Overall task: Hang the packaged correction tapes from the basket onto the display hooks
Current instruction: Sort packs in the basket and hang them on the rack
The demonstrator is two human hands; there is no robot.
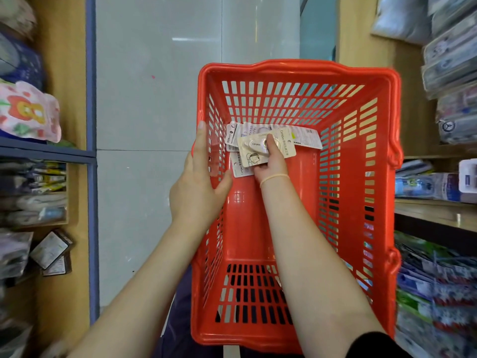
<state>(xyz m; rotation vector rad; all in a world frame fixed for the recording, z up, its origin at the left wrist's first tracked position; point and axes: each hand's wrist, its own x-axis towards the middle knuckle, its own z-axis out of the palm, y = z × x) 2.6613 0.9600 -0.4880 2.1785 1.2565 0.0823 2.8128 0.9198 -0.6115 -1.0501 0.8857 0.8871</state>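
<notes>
The head view looks down into a red basket (296, 228) with slotted walls. It fills the middle and the 3 o'clock side of the picture.

The left hand (196, 182) holds the basket's left rim. Its fingers lie along the outside of the wall, pointing to 12 o'clock, and its thumb is hooked over the rim to the inside. That grip is closed on the rim.

The right hand (271, 161) reaches down inside the basket, toward the far end. A thin pale band (274, 179) is around its wrist. Its thumb presses on top of a cream pack (258, 151) and its fingers are curled under it, so this grip has hold of the pack. The pack is lifted a little and tilted, and it shows a small drawn face.

More packs (304, 136) lie in a loose pile on the basket floor at the far end, at 12 o'clock from the right hand. One pack (238, 169) pokes out at 9 o'clock from that hand, close to the left thumb.

Shelves (46, 151) with blurry goods stand at 9 o'clock. More shelves (438, 210) full of packed goods stand at 3 o'clock. A pale floor (154, 99) runs between them.
</notes>
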